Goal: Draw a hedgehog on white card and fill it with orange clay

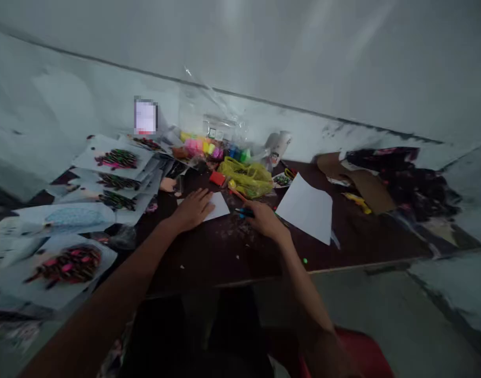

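A small white paper (218,208) lies on the dark table (209,262). My left hand (192,210) rests on its left part, palm down with the fingers stretched forward. To the right of this paper, my right hand (263,218) is closed round a dark blue tool (245,212), whose kind I cannot make out. Small scraps are scattered on the table below the tool. Just beyond the hands are a yellow-green plastic bag (246,177) and a red block (217,178). A larger white sheet (308,208) lies to the right of my right hand.
Decorated sheets (116,159) are stacked at the left. Colourful clay-like pieces (201,145) and a white cylinder (281,144) stand near the wall. At the right lie brown cardboard (370,189), a yellow item (358,202) and dark patterned cloth (417,191).
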